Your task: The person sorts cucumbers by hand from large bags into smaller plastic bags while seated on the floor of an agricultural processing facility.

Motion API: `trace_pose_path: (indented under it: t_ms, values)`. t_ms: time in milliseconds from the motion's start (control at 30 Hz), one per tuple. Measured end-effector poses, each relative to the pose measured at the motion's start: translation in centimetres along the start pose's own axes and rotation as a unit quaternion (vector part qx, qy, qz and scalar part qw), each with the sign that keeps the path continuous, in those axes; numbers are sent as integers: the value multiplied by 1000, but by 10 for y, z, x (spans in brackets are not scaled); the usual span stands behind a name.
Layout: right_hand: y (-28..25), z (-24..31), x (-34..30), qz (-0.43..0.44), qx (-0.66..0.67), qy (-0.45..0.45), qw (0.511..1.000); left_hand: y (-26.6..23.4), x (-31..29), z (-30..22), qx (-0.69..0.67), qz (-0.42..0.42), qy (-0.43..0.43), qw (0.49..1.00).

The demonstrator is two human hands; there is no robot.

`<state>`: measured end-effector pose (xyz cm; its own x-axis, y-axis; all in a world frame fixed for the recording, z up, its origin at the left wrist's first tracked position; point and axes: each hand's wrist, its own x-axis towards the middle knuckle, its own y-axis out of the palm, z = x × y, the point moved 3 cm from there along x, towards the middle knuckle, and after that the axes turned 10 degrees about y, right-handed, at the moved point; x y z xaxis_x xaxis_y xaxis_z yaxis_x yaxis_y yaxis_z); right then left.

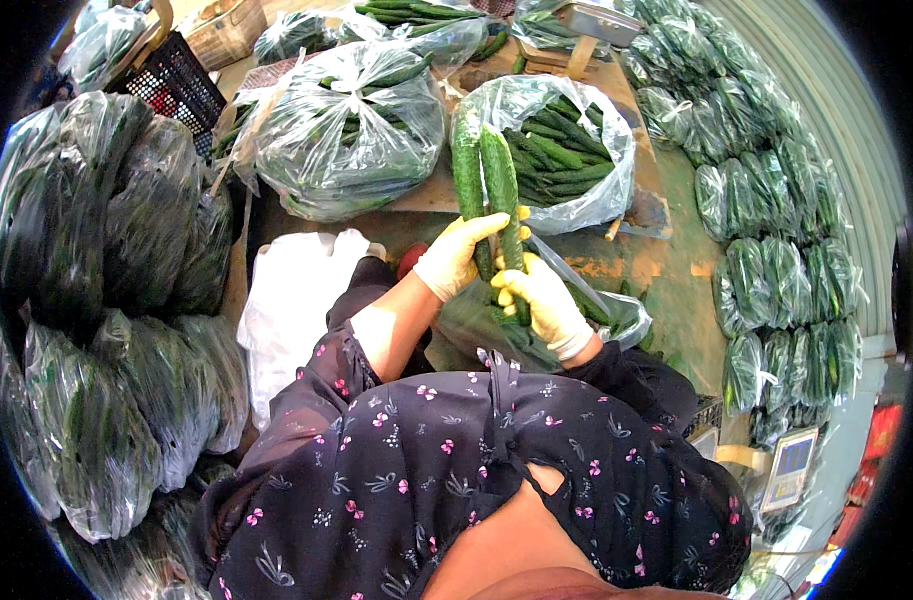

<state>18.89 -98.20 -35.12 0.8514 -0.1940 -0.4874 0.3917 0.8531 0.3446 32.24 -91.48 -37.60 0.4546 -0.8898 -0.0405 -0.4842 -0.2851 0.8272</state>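
Two long green cucumbers stand side by side, upright in front of me. My left hand (460, 254), in a pale yellow glove, is closed around the left cucumber (467, 165), its fingertips reaching the other one. Lower down, my right hand (544, 304), gloved alike, grips the lower part of the right cucumber (499, 185). Below my hands lies an open clear plastic bag (631, 316) with cucumbers in it, partly covered by my hands and arms. Just beyond is another open bag (616, 190) full of cucumbers.
A tied bag of cucumbers (346, 150) sits beyond my left hand. Bagged cucumbers are stacked at the left (96, 210) and in rows along the right (766, 280). White plastic bags (294, 290) lie by my left arm. A black crate (176, 80) stands far left.
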Motion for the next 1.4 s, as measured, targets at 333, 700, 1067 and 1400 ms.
trace_pose_path:
  t_ms: [333, 700, 1067, 1400]
  values:
    - [-54, 15, 18, 218, 222, -17, 950, 6, -1, 1, 86, -25, 32, 995]
    - [-34, -5, 50, 68, 137, -9, 988, 16, -6, 8, 441, 103, 137, 881]
    - [-168, 13, -13, -105, -192, -58, 974, -18, -23, -6, 109, -114, -21, 987]
    - [-165, -86, 14, -36, -626, 12, 779, -4, -23, -4, 56, -67, -2, 996]
